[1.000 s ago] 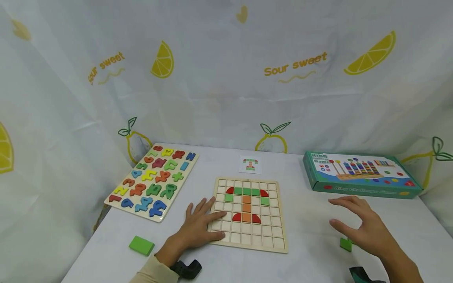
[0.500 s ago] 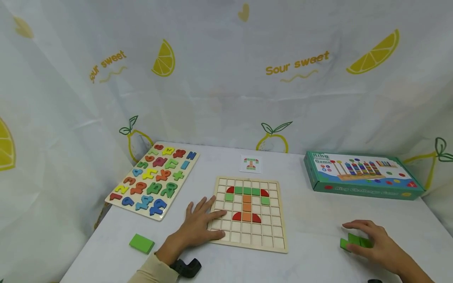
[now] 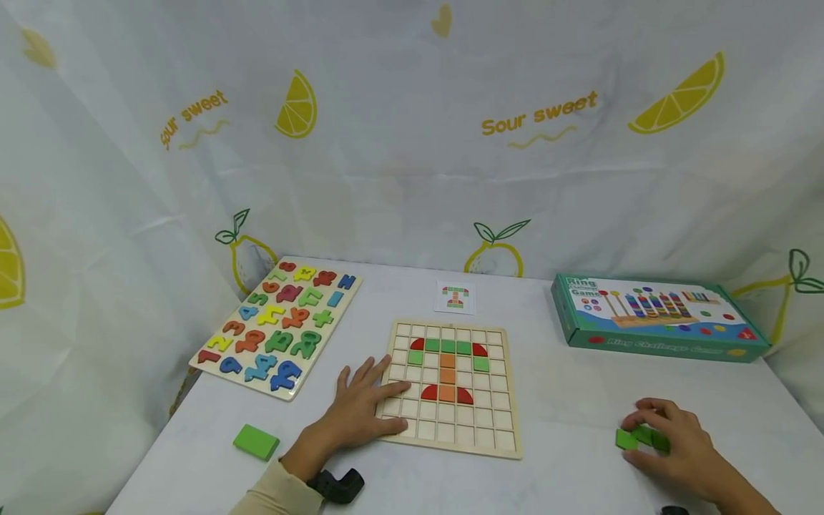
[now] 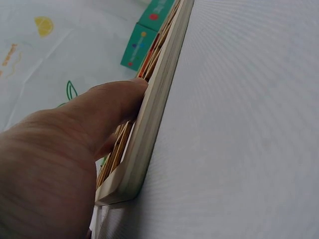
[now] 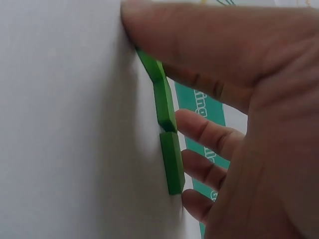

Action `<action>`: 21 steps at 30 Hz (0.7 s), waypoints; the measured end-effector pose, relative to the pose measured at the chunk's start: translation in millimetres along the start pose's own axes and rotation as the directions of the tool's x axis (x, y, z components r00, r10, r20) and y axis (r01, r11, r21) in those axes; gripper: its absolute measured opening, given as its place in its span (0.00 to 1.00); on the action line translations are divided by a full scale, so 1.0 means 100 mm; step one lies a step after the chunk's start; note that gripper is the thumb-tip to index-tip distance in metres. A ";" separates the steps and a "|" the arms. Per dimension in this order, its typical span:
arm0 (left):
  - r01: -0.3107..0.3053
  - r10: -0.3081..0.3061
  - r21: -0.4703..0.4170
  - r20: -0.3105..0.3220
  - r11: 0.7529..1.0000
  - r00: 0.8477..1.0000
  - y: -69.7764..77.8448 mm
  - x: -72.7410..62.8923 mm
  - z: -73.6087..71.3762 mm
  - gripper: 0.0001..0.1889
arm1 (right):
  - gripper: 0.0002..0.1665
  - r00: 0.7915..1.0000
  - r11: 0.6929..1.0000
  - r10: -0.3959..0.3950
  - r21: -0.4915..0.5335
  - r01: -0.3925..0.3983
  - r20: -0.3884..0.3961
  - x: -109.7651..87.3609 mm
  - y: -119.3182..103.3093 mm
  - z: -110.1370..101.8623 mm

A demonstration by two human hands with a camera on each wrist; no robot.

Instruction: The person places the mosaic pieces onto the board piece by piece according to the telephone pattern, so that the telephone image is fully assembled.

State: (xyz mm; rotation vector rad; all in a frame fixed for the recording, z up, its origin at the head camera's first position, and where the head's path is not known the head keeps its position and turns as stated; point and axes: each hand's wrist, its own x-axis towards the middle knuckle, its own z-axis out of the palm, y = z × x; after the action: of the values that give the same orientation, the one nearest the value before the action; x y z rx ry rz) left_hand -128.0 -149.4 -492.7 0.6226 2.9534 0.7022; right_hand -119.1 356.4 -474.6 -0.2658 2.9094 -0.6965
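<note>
My left hand [image 3: 357, 408] lies with spread fingers on the left edge of a wooden grid board [image 3: 476, 443]. In the left wrist view its thumb [image 4: 114, 99] rests on the board's rim. Red, green and orange pieces form a mushroom-like figure on the grid. At the right, my right hand [image 3: 676, 447] pinches a small green block [image 3: 626, 439] between thumb and index finger. Two more green blocks [image 5: 171, 162] lie in a row beside it, under the curled fingers; the thumb [image 5: 189, 35] partly hides the pinched one in the right wrist view.
A card [image 3: 455, 297] with a similar figure lies behind the board. A number puzzle board [image 3: 302, 357] is at the left, with a green rectangular block [image 3: 256, 442] in front of it. The Ring Challenge Game box [image 3: 663, 347] stands at the back right.
My right hand has come down and forward-right onto the green blocks, and its thumb and index finger have closed on one. The left hand has stayed on the board.
</note>
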 end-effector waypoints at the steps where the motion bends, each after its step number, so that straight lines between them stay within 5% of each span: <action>1: -0.002 0.002 0.001 -0.001 1.000 1.000 0.00 0.00 0.00 0.35 | 0.21 1.000 1.000 0.002 -0.007 -0.002 -0.005 0.00 -0.01 0.00; 15: 0.004 -0.004 -0.007 -0.008 1.000 1.000 -0.01 0.00 0.02 0.35 | 0.15 0.980 0.992 -0.126 -0.040 0.121 -0.157 -0.03 -0.19 -0.01; 18: 0.003 -0.003 -0.012 -0.008 1.000 1.000 -0.01 0.00 0.01 0.35 | 0.18 0.949 0.982 -0.189 -0.066 0.178 -0.251 -0.04 -0.27 -0.04; 21: 0.001 -0.001 -0.009 -0.008 1.000 1.000 -0.01 0.00 0.02 0.35 | 0.21 0.889 0.959 -0.282 -0.094 0.266 -0.361 -0.05 -0.38 -0.05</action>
State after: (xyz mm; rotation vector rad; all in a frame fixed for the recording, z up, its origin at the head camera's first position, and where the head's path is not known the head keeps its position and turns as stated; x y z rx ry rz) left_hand -128.7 -149.8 -494.7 0.6185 2.9562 0.7192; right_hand -110.0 326.4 -452.0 -0.6262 3.2885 -0.8040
